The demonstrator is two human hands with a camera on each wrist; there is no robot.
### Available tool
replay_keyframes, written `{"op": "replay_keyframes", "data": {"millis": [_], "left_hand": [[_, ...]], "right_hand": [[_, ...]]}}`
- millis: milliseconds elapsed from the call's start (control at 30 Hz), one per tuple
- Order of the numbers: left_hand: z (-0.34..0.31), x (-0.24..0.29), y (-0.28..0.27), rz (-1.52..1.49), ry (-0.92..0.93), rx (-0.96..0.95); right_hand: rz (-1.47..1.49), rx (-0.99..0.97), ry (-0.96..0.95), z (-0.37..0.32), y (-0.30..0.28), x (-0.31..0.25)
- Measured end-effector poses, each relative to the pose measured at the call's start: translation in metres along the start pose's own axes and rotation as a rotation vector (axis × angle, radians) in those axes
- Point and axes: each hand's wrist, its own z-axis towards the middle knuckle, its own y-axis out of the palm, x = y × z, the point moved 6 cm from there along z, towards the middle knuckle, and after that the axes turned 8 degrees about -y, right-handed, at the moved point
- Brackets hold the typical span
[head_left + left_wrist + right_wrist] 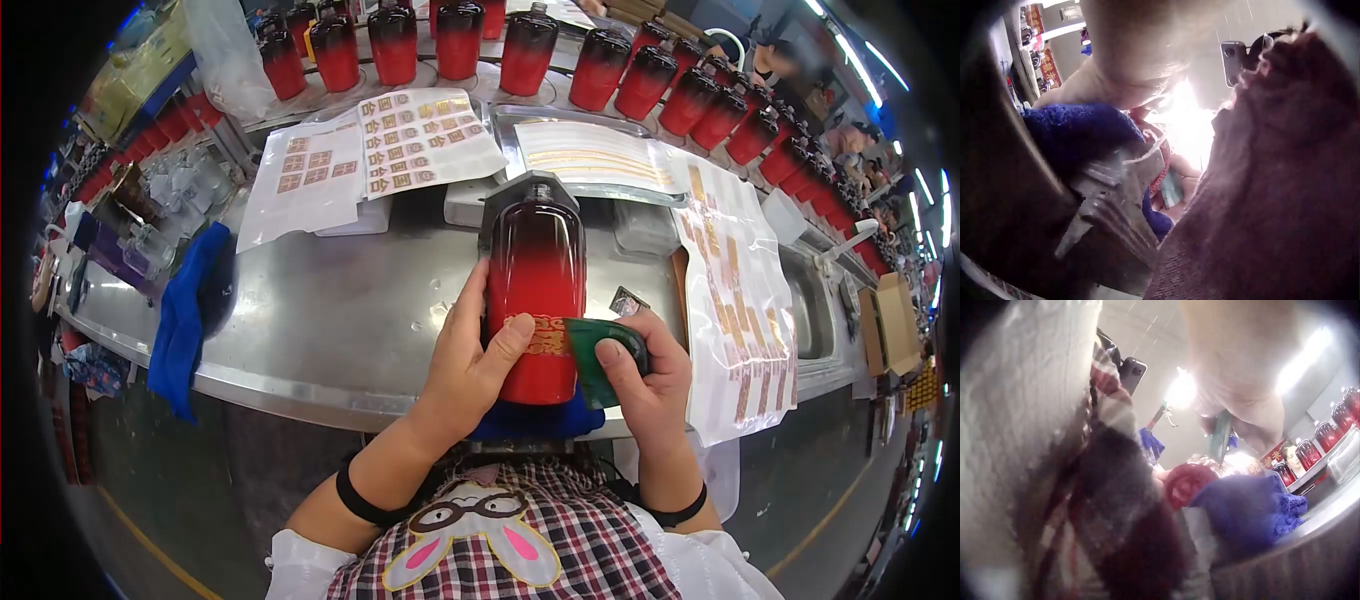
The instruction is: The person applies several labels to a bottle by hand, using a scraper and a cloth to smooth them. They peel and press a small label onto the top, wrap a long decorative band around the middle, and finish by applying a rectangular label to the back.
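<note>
A glossy bottle (538,250), black at the top and fading to red, leans back against a dark angular stand (492,215) in the head view. My left hand (462,362) holds its left side, thumb across the front beside a gold character decal (549,340). A green, flat scraper (590,350) is gripped in my right hand (655,372), its edge at the right end of the decal. The right wrist view shows the bottle's red base (1186,485) and the scraper (1219,439) above it. Blue cloth (1241,509) lies by the base.
Decal sheets (430,140) lie behind the bottle, with a long gold-patterned sheet (735,310) at the right. Red-and-black bottles (530,50) line the far side. A blue towel (185,320) hangs over the left metal edge. A small dark packet (628,301) sits near my right hand.
</note>
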Motion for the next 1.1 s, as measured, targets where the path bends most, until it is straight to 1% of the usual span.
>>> {"op": "replay_keyframes", "data": {"millis": [100,200,300,400,500,600,800,900,1000,1100], "left_hand": [[0.000,0.002,0.001,-0.049,-0.006,-0.010],[-0.001,0.006,0.000,-0.017,-0.025,-0.002],[-0.004,0.002,-0.011,-0.047,-0.009,0.069],[-0.009,0.018,-0.015,-0.150,0.014,0.029],[-0.006,0.037,-0.017,-0.229,-0.067,-0.026],[-0.004,0.049,-0.016,-0.167,-0.135,-0.101],[-0.003,0.061,-0.012,-0.333,-0.239,-0.138],[0.000,0.055,-0.020,-0.077,-0.106,-0.075],[-0.002,0.055,-0.015,-0.218,-0.172,-0.101],[-0.006,0.063,-0.012,-0.328,-0.280,-0.130]], "right_hand": [[0.008,-0.001,0.027,-0.001,0.000,0.003],[0.024,-0.003,0.043,-0.001,0.001,0.001],[0.017,-0.006,0.030,-0.001,-0.002,0.000],[0.021,0.020,0.020,-0.002,-0.007,0.003],[0.036,0.024,0.036,-0.002,-0.008,0.006],[0.050,0.026,0.023,-0.003,-0.008,0.005],[0.060,0.026,-0.014,-0.004,-0.012,0.003],[0.060,0.034,-0.010,-0.004,-0.015,0.003],[0.047,0.032,-0.019,-0.004,-0.016,0.004],[0.049,0.036,-0.031,-0.004,-0.016,0.004]]}}
